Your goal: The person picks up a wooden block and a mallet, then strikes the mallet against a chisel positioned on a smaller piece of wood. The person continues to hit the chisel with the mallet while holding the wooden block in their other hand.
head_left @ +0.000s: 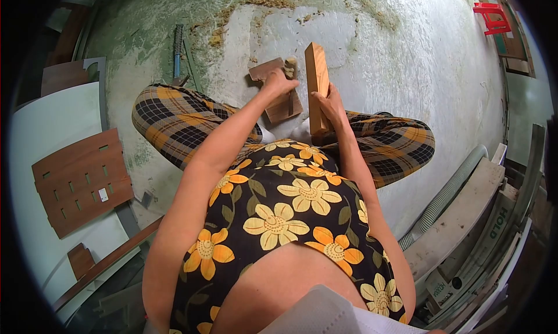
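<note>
My right hand is wrapped round the lower part of a long, square-edged wooden block, which stands on end, tilted slightly, between my legs. To its left, my left hand has its fingers curled in over brown wooden pieces. One flat brown piece juts out on the far side of the hand, and another brown piece lies on the near side. A lumpy tan thing touches or lies just beyond my left fingers. What these fingers hold is hidden.
A long tool with a blue section lies by my left knee. Shavings litter the floor ahead. A slotted brown panel lies at left. A ribbed hose and boards line the right side. A red plastic stool stands far right.
</note>
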Demonstrator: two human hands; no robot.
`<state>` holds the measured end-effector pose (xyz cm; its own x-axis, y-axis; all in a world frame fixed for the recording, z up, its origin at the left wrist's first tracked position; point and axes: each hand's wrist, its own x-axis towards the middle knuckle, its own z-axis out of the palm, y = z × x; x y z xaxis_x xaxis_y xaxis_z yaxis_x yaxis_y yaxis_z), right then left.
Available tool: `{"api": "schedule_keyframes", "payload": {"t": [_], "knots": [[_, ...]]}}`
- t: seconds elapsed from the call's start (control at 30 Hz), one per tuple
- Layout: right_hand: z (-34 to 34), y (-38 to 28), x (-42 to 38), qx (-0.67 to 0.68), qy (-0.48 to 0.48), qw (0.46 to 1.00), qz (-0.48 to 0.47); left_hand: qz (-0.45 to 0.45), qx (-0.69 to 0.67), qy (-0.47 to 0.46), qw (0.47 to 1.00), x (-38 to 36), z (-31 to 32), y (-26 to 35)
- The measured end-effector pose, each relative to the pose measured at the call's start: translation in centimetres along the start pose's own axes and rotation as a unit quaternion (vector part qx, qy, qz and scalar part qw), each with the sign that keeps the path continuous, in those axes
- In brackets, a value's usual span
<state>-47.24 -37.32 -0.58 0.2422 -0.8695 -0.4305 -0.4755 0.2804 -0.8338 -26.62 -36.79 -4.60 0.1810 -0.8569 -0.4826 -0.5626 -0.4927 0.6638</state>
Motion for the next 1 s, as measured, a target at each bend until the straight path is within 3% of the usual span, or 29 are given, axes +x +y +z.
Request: {"api": "schedule_keyframes", "payload": {"t": [0.17, 0.3, 0.53, 0.8, 1.0], "knots": [[0.0, -0.8, -0.4, 0.024, 0.002, 1.000, -0.001, 0.049, -0.037, -0.069, 0.996, -3.0, 2.3, 0.1], [-0.2, -1.4, -0.6, 0.009, 0.008, 1.000, -0.001, 0.084, -0.039, -0.056, 0.994, -4.0, 3.0, 0.3], [-0.3, -1.5, -0.4, 0.014, 0.002, 1.000, -0.009, 0.105, -0.059, 0.016, 0.993, -3.9, 0.7, 1.0], [-0.3, -2.3, -0.6, -0.007, 0.025, 0.999, -0.027, 0.082, -0.117, 0.179, 0.974, -1.0, -1.9, 0.1], [-0.1, -1.4, -0.1, 0.005, 0.032, 0.999, -0.042, 0.060, -0.177, 0.228, 0.956, 1.0, -6.7, -0.1]]}}
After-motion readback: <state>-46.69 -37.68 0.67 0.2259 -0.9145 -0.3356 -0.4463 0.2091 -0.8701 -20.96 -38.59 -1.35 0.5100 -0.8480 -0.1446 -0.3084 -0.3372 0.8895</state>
